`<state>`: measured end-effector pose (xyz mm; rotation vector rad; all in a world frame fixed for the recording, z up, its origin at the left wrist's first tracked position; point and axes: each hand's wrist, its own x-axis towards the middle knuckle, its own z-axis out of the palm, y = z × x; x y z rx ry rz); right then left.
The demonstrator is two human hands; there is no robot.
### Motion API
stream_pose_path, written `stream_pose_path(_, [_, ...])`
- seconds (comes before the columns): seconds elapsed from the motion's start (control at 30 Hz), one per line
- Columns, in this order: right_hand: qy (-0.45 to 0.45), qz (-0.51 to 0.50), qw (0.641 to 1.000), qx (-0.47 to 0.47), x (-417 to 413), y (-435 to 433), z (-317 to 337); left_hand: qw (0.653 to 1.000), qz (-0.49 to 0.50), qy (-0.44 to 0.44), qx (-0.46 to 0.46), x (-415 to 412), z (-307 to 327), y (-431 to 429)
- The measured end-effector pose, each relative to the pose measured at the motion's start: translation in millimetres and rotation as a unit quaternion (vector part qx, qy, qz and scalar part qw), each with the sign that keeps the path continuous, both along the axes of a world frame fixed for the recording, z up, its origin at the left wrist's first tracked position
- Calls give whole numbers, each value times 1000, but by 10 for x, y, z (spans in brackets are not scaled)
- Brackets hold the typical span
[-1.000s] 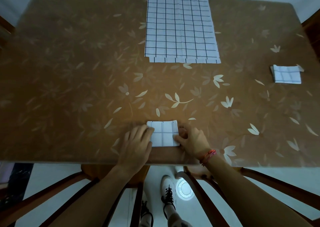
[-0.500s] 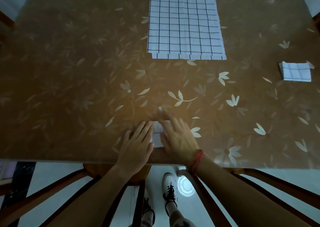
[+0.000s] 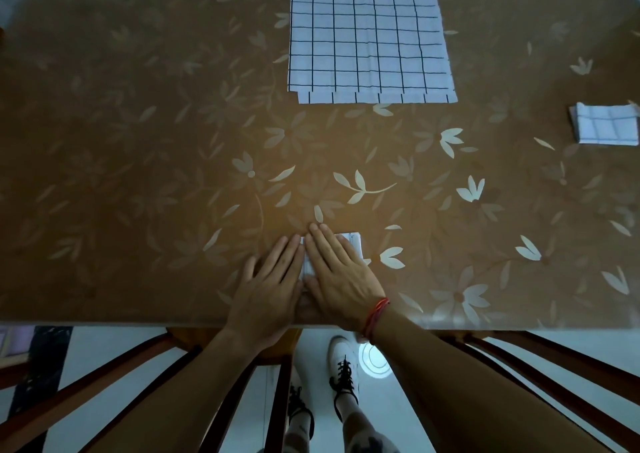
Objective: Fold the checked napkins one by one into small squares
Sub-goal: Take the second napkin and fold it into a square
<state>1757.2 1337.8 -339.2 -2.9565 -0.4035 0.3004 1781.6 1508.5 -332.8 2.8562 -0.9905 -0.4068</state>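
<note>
Folded napkin (image 3: 353,245) is pinned flat under open right hand (image 3: 337,272), open left hand (image 3: 273,284) adjoining at 9 o'clock; unfolded stack (image 3: 367,33) lies at 12 o'clock, well apart.

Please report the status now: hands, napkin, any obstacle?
Left hand and right hand flat, pressing the small folded napkin near the table edge. Unfolded stack far centre, finished square far right. No obstacle.

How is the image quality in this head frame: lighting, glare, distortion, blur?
Head view: dim and bluish, a warmer pool on the table centre; wide-angle bowing curves its near edge; soft glare there beside the right hand; the flat napkin stack stays sharp, no motion blur.
</note>
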Motion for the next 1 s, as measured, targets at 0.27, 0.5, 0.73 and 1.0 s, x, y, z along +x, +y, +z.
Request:
stream_pose_path(0.27, [27,-26,998,-53,-89,-570,45,1000,18,9,5,-17,10,-18])
stream_pose_path(0.5, [46,-30,996,-67,-89,-575,135,999,30,4,-9,23,80,-65])
stream_pose_path(0.73, [54,-7,998,-38,-3,-555,302,998,47,-15,-29,149,189,-150])
stream_pose_path(1.0, [73,-39,995,48,112,-474,508,990,42,-9,-134,201,308,-285])
